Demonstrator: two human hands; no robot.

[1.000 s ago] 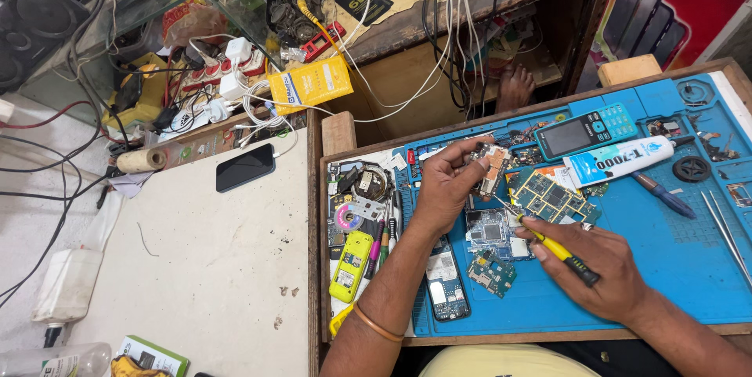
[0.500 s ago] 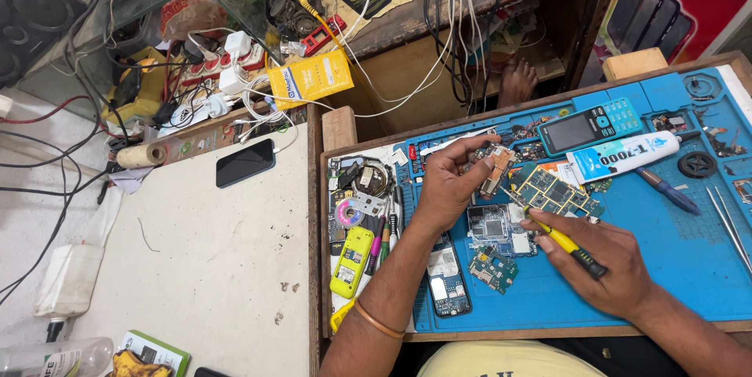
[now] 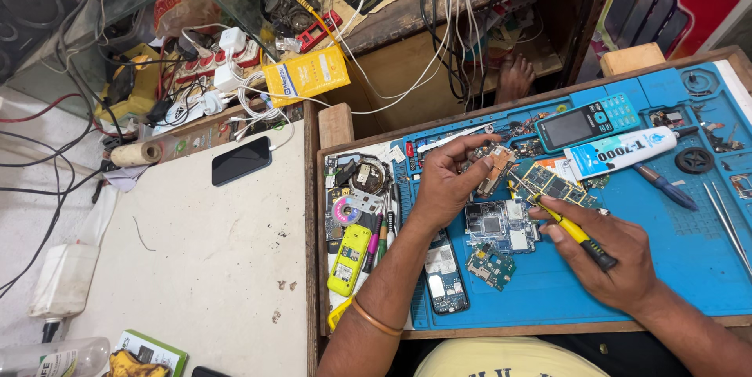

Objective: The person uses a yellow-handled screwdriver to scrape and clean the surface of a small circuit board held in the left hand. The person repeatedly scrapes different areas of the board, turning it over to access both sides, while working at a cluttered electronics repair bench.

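The small circuit board [image 3: 492, 167] sits pinched in the fingers of the left hand [image 3: 448, 181], held just above the upper middle of the blue work mat [image 3: 666, 252]. The left hand is curled closed around it, thumb on top. The right hand [image 3: 611, 256] is closed around a yellow-handled screwdriver [image 3: 576, 232], whose tip points up and left toward the held board and lies over a green circuit board [image 3: 548, 183] resting on the mat.

Compared with the frames a second and half a second ago, both hands keep nearly the same places; the left hand has stayed on the board and the right has kept its grip on the screwdriver, the tip edging only a little. Nothing else on the mat has shifted.

Counted on the mat: one silver board [image 3: 497, 224] just below the held one, one smaller green board [image 3: 491, 265] below that, one opened phone [image 3: 445, 279] lying beside the left forearm, and one keypad phone [image 3: 589, 122] near the top edge. One white glue tube [image 3: 623, 154] lies right of the keypad phone, one blue-handled tool [image 3: 666, 187] below it, and one pair of tweezers [image 3: 728, 224] at the far right. Left of the mat lies one yellow phone [image 3: 348, 259]. On the white table [image 3: 204, 267] well to the left lies one black phone [image 3: 241, 161], face up.
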